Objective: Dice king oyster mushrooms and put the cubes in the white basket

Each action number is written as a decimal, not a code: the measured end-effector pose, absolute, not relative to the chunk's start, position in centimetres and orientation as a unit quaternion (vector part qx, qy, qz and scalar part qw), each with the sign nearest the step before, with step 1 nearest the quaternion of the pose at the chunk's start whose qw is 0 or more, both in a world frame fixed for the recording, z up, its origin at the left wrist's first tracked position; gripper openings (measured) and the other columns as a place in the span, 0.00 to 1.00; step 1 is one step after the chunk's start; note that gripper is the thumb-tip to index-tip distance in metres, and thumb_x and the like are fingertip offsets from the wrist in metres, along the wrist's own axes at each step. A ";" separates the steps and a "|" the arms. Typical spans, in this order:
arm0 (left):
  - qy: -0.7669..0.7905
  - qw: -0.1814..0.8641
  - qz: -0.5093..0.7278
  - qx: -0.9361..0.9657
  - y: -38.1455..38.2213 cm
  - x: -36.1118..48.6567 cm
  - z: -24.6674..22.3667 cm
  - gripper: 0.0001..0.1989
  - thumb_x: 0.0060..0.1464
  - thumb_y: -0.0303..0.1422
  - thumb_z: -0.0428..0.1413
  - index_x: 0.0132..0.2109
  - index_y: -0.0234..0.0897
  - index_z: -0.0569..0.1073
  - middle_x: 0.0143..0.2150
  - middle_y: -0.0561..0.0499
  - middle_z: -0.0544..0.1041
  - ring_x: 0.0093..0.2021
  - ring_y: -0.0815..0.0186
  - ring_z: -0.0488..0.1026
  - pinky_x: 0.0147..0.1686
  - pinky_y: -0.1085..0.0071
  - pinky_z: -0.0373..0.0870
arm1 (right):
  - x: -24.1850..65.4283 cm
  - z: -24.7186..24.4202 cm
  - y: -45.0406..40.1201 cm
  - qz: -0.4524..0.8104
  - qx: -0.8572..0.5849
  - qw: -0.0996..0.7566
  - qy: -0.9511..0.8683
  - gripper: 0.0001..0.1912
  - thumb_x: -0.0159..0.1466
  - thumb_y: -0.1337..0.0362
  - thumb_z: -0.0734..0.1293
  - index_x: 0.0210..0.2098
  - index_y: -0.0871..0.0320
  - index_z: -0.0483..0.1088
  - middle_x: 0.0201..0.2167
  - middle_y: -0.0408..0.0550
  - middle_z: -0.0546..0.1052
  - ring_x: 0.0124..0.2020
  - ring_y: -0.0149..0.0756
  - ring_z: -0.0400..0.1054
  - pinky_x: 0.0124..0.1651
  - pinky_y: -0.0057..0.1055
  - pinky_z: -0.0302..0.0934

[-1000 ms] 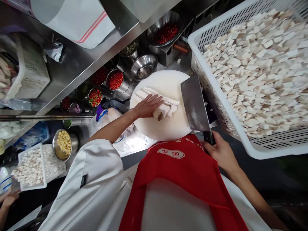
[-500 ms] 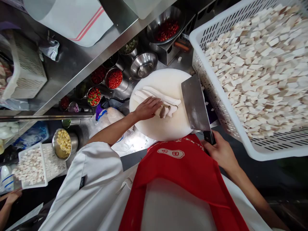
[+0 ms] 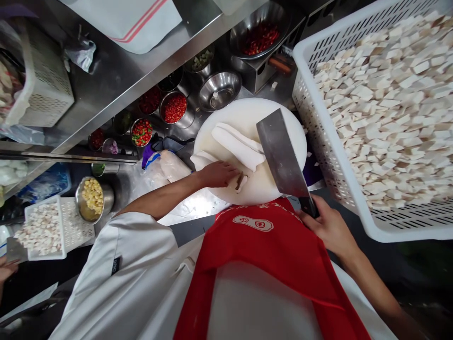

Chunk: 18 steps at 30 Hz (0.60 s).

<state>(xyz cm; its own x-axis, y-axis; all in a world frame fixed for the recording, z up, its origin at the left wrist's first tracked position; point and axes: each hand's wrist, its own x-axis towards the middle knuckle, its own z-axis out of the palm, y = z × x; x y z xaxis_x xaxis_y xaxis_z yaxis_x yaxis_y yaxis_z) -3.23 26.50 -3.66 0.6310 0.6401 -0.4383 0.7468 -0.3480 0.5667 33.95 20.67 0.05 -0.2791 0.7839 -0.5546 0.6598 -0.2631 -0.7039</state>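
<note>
My right hand [image 3: 332, 226] is closed round the black handle of a cleaver [image 3: 283, 153]. Its broad blade tilts over the right side of a round white cutting board [image 3: 295, 118]. Thick white slices of king oyster mushroom [image 3: 237, 146] lie side by side in the board's middle. Below them, my left hand [image 3: 219, 174] has its fingers bent down round a smaller mushroom piece [image 3: 241, 183], whose brown-edged end shows past the fingertips. Another pale mushroom slice [image 3: 202, 159] lies at the board's left, partly behind that hand.
A large white basket [image 3: 368, 222] of diced mushroom stands close at the right. Behind the board are an empty-looking steel bowl [image 3: 221, 92] and tubs of chopped red chilli [image 3: 174, 107]. A steel shelf [image 3: 141, 78] overhangs the left. Another person's hand [image 3: 7, 269] shows at far left.
My left hand has moved slightly down, drawing the small mushroom piece toward me and apart from the longer slices. The cleaver has shifted left over the board. The view has shifted a little.
</note>
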 end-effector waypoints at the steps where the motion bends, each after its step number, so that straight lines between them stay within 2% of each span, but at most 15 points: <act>1: 0.424 0.387 -0.060 0.817 26.2 -3.3 -3.6 0.34 0.39 0.26 0.66 0.57 0.44 0.73 0.57 0.42 0.75 0.59 0.49 0.69 0.60 0.59 0.60 | 33.8 0.0 20.8 0.529 -0.586 0.054 -0.612 0.25 0.62 0.50 0.64 0.54 0.56 0.67 0.23 0.41 0.74 0.20 0.39 0.69 0.26 0.33 0.61; 4: 0.417 0.397 -0.031 0.817 25.8 -3.5 -3.4 0.33 0.42 0.25 0.65 0.58 0.44 0.72 0.59 0.42 0.75 0.61 0.50 0.68 0.62 0.58 0.59 | 33.1 0.0 21.1 0.537 -0.555 0.034 -0.634 0.28 0.64 0.50 0.63 0.59 0.57 0.65 0.23 0.41 0.74 0.22 0.41 0.71 0.26 0.32 0.61; 10: 0.404 0.455 0.059 0.792 25.4 -3.0 -3.1 0.27 0.45 0.24 0.63 0.54 0.47 0.76 0.56 0.46 0.77 0.61 0.54 0.70 0.64 0.59 0.61 | 32.3 0.1 21.7 0.528 -0.530 0.004 -0.663 0.31 0.65 0.48 0.62 0.62 0.57 0.64 0.24 0.42 0.75 0.22 0.41 0.71 0.25 0.32 0.60; 18: 0.400 0.443 0.050 0.801 25.6 -2.5 -3.3 0.29 0.43 0.26 0.66 0.54 0.48 0.76 0.57 0.45 0.77 0.60 0.51 0.70 0.63 0.57 0.60 | 32.1 0.7 21.9 0.521 -0.530 -0.004 -0.669 0.30 0.65 0.50 0.61 0.62 0.58 0.63 0.21 0.42 0.74 0.23 0.43 0.72 0.26 0.33 0.60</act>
